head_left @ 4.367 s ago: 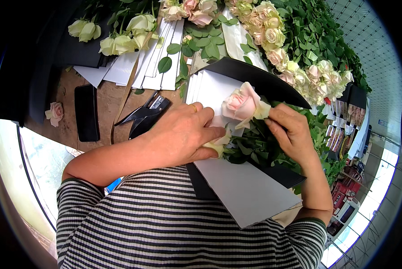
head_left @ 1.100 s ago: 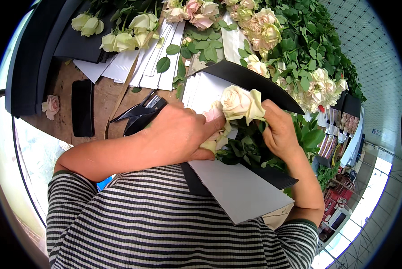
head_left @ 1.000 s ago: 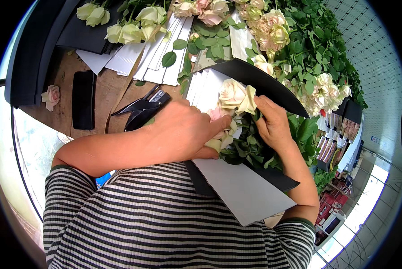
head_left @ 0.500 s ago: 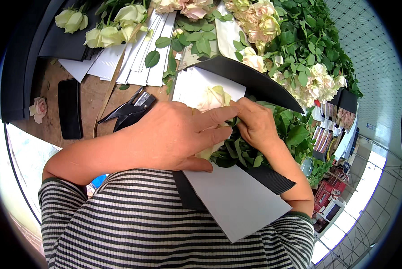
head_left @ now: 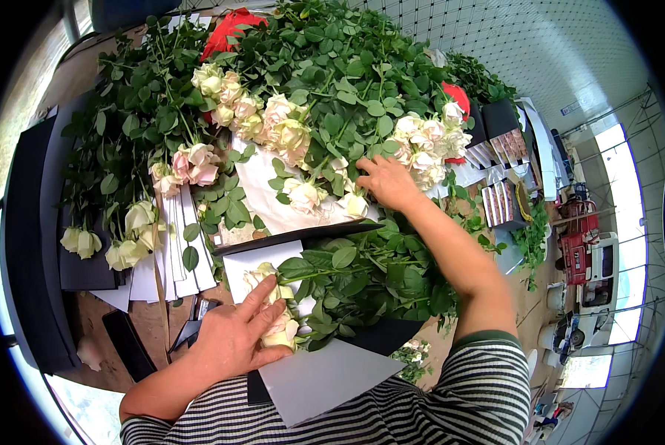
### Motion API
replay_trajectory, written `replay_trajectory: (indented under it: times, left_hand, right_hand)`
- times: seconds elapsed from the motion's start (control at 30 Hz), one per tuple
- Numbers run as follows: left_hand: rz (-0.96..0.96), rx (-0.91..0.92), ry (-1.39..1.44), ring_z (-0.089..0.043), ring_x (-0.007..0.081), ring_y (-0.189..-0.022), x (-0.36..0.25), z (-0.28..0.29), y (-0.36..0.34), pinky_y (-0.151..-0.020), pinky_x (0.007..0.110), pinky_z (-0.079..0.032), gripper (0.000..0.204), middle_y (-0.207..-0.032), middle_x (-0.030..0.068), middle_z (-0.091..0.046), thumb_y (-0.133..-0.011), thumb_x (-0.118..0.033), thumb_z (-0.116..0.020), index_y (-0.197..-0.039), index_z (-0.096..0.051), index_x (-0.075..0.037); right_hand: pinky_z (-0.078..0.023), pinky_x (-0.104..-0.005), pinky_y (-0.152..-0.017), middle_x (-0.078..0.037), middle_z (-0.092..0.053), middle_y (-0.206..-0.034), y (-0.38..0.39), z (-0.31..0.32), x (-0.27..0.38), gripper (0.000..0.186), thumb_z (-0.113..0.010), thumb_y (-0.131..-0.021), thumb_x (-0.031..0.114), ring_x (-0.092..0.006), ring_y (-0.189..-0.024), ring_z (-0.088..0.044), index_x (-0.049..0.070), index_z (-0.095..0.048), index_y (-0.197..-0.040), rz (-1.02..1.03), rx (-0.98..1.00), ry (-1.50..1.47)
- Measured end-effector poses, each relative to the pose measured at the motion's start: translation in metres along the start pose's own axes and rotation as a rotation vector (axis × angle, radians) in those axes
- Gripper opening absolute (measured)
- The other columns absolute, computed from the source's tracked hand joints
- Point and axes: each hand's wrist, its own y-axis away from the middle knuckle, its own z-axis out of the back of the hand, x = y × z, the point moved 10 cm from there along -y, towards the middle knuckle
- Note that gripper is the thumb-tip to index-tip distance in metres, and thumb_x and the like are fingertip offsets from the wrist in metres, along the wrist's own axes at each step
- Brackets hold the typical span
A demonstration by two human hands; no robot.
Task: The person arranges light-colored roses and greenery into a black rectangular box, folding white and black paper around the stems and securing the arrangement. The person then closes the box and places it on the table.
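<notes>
My left hand (head_left: 239,334) lies over cream rose heads (head_left: 279,326), fingers curled around them, with their leafy stems (head_left: 362,289) stretching rightward. Beneath this bundle are white paper sheets (head_left: 247,259), black sheeting (head_left: 392,334) and a grey board (head_left: 325,382). My right hand (head_left: 380,178) is stretched toward loose cream roses (head_left: 351,204) farther back, fingers bent and apart; I see nothing clearly held in it. A long black edge (head_left: 288,243) crosses between the bundle and the loose roses.
A black phone (head_left: 128,343) and black stapler-like tool (head_left: 190,330) lie on the wooden table (head_left: 95,311) at left. Leafy rose piles (head_left: 139,104), red material (head_left: 228,33) and stacked black sheets (head_left: 35,237) surround the work. Printed boxes (head_left: 503,200) stand at right, with vehicles (head_left: 577,259) beyond.
My right hand has left the bundle and moved farther back toward other roses. My left hand stays on the bundle. The view has shifted, showing more of the piles behind.
</notes>
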Motion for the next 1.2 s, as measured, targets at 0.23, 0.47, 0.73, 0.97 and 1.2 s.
replay_trajectory:
  times: [0.23, 0.47, 0.73, 0.97, 1.2]
  left_hand:
    - [0.006, -0.117, 0.041, -0.065, 0.0268, -0.066, 0.006, -0.001, 0.009, -0.054, 0.033, -0.053, 0.084, -0.136, 0.0162, -0.046, -0.064, -0.05, -0.078, -0.127, -0.046, -0.005]
    - [-0.031, -0.079, -0.02, -0.067, 0.0266, -0.073, -0.002, 0.001, 0.002, -0.055, 0.034, -0.053, 0.08, -0.137, 0.0142, -0.045, -0.065, -0.052, -0.077, -0.124, -0.049, -0.006]
    - [-0.021, -0.025, 0.002, -0.065, 0.0277, -0.071, -0.002, 0.0, 0.0, -0.057, 0.034, -0.052, 0.07, -0.14, 0.0143, -0.041, -0.071, -0.051, -0.071, -0.121, -0.053, -0.005]
    - [0.047, -0.03, 0.029, -0.065, 0.0279, -0.071, 0.01, -0.007, 0.017, -0.061, 0.037, -0.052, 0.068, -0.145, 0.0147, -0.034, -0.069, -0.044, -0.073, -0.12, -0.054, -0.004]
    - [0.018, -0.017, 0.153, -0.063, 0.0287, -0.071, 0.01, -0.01, 0.017, -0.059, 0.038, -0.051, 0.066, -0.126, 0.0124, -0.048, -0.068, -0.042, -0.072, -0.12, -0.053, -0.005]
  right_hand:
    - [-0.05, -0.0295, -0.075, -0.009, -0.066, -0.096, 0.048, 0.171, -0.078, 0.024, -0.067, -0.075, 0.0, -0.0177, -0.087, -0.065, 0.007, -0.066, -0.097, -0.189, -1.003, -0.757]
    - [-0.051, -0.0271, -0.078, -0.007, -0.067, -0.099, 0.079, 0.214, -0.093, 0.044, -0.077, -0.068, 0.003, -0.017, -0.088, -0.065, 0.003, -0.058, -0.109, -0.201, -1.109, -0.689]
    - [-0.045, -0.0311, -0.092, -0.012, -0.06, -0.107, 0.185, 0.331, -0.07, 0.041, -0.059, -0.087, 0.014, -0.0206, -0.103, -0.056, 0.001, -0.051, -0.125, -0.264, -1.263, -0.28]
    - [-0.047, -0.0319, -0.061, -0.01, -0.059, -0.088, 0.091, 0.281, 0.091, 0.049, -0.063, -0.07, -0.001, -0.0228, -0.072, -0.059, 0.004, -0.057, -0.119, 0.306, -0.704, -0.373]
    - [-0.05, -0.0346, -0.065, -0.016, -0.062, -0.09, 0.023, 0.137, 0.148, 0.029, -0.058, -0.083, -0.001, -0.033, -0.074, -0.062, 0.002, -0.058, -0.112, 0.188, -0.29, -0.946]
